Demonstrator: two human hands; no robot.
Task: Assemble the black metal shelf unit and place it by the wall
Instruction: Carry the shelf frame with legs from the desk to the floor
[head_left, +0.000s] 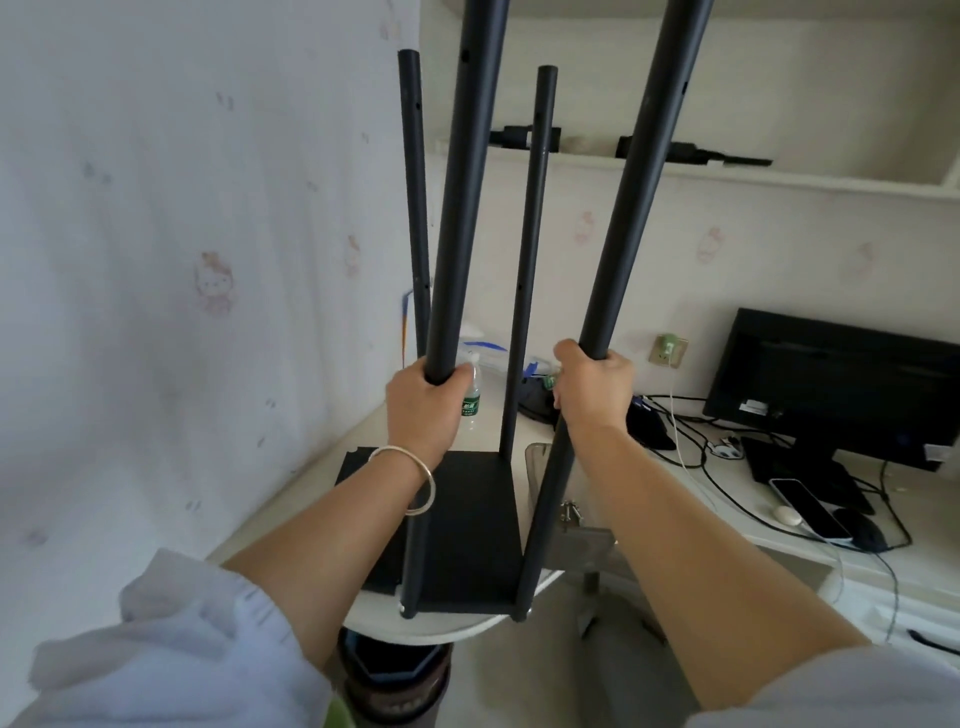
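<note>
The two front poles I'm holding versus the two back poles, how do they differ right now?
Each front pole is gripped: one by the left hand, one by the right hand. The back poles stand untouched. The front poles run out of the top of the frame; the back poles' top ends show. All four are black with small holes and rise from the black shelf panel.

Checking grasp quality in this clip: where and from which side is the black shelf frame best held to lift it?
Grip the two near posts at mid-height from the person's side, as the left hand and right hand do now. The black shelf frame stands upright on the white table; its round slim posts let fingers wrap fully, and a hand on each post should limit tipping.
</note>
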